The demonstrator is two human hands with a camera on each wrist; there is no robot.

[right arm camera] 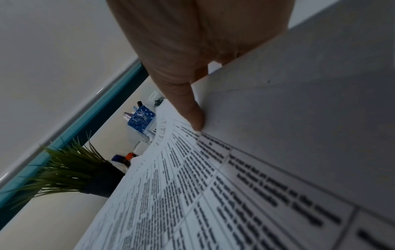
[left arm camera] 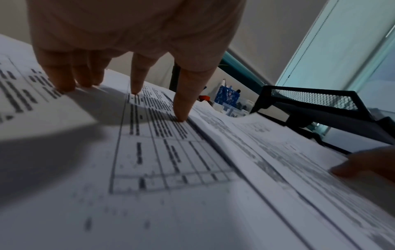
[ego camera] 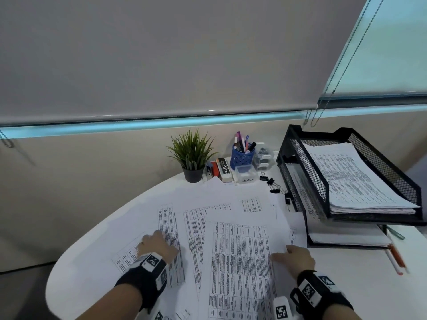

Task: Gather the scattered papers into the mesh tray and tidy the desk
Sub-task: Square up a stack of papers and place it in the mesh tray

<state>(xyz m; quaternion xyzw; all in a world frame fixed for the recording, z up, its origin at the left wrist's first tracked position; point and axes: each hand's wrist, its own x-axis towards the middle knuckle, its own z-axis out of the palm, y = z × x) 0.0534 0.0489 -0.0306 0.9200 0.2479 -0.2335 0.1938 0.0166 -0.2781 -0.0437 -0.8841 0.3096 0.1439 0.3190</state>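
Note:
Several printed sheets with tables [ego camera: 240, 255] lie overlapping across the white desk [ego camera: 87, 239]. My left hand [ego camera: 158, 243] rests on the left sheets with straight fingertips [left arm camera: 181, 115] pressing down on the print. My right hand [ego camera: 292, 254] pinches the right edge of the top sheet. Its thumb [right arm camera: 195, 118] lies on the printed side, and its other fingers are hidden behind the paper. The black two-tier mesh tray [ego camera: 302, 172] stands at the right, apart from both hands. A stack of printed paper [ego camera: 355, 176] fills its top tier, and more paper lies in the lower tier.
Along the back of the desk stand a small potted plant [ego camera: 193, 158], a stapler and boxes [ego camera: 220, 169], a blue pen cup [ego camera: 242, 155] and clear boxes. Black binder clips [ego camera: 275, 187] lie beside the tray. Pens [ego camera: 396, 257] lie at the right. The desk edge curves at the left.

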